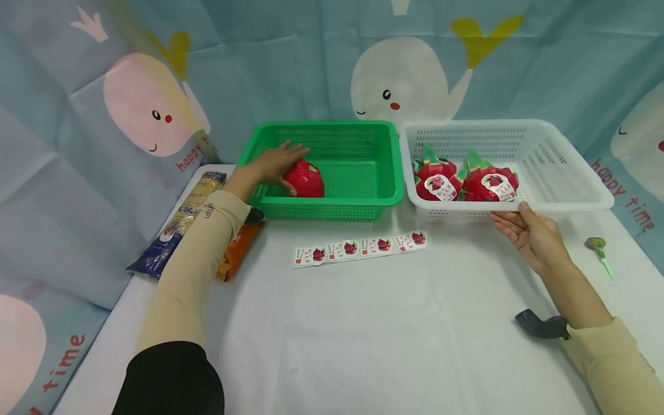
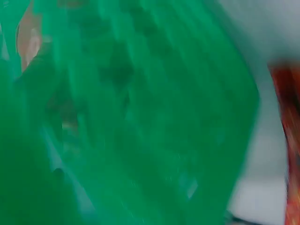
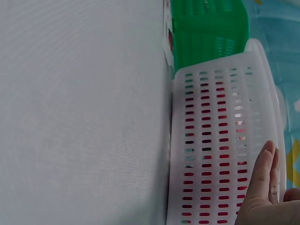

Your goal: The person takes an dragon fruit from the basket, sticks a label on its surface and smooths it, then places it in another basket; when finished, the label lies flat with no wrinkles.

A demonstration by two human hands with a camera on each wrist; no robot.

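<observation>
My left hand [image 1: 272, 166] reaches into the green basket [image 1: 332, 208] with its fingers spread over a red dragon fruit [image 1: 309, 181]; its thumb lies at the fruit's near side. The left wrist view is blurred and mostly filled by the green basket [image 2: 187, 117]. My right hand [image 1: 534, 237] pinches the front rim of the white basket [image 1: 565, 206], thumb at the rim and fingers along the outer wall; the right wrist view shows these fingers [image 3: 262, 180] straight against it. Inside the white basket, two dragon fruits, one on the left [image 1: 434, 167] and one beside it [image 1: 479, 187], bear round-edged labels.
A strip of dragon fruit stickers [image 1: 360, 249] lies in front of the baskets. Left of the green basket are a blue and gold packet [image 1: 181, 222] and an orange packet [image 1: 236, 253], partly behind the left arm. A small wrapped lollipop [image 1: 596, 245] lies far right. A patterned curtain [image 1: 321, 63] hangs behind.
</observation>
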